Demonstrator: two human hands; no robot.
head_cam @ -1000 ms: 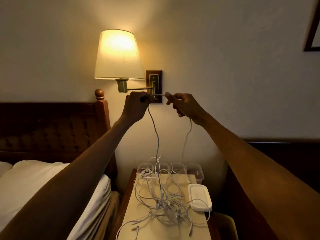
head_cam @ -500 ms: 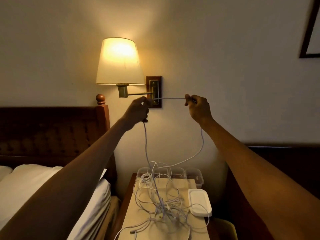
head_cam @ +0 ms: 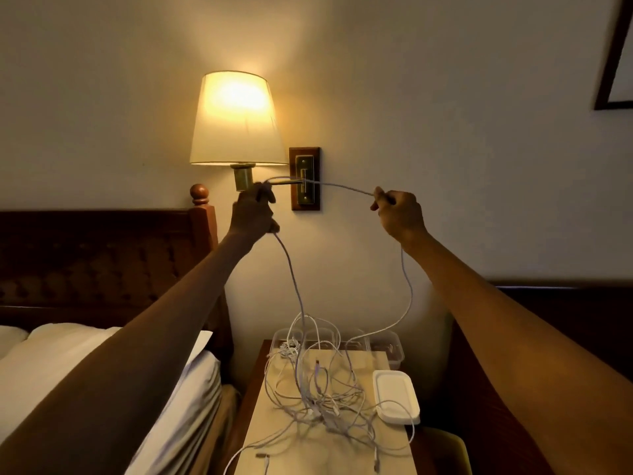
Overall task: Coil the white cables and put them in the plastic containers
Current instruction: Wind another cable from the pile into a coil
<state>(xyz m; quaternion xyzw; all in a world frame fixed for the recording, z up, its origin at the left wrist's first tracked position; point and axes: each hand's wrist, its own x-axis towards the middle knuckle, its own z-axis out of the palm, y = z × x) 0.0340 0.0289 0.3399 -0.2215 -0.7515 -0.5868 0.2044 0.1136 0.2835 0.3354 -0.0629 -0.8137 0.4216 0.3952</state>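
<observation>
White cable (head_cam: 342, 186) — mid-frame, stretched between my left hand (head_cam: 254, 214) and right hand (head_cam: 400, 214), each gripping it; tails drop to the tangle (head_cam: 318, 399) at lower centre. Step, I judge: starting a coil — next, gather loops, then fill the plastic containers (head_cam: 396, 356) behind.

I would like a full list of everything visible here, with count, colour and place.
lamp: one, cream shade, on the wall
picture frame: one, dark, top right
headboard: one, dark wood, left
bedding: white, lower left
table: one, light top, bottom centre
loose cables: several, white, tangled on table
containers: about four, clear, table's far edge
lid: one, white, table's right side
held cable: one, white, stretched between both hands
left hand: grips the held cable
right hand: pinches the held cable
</observation>
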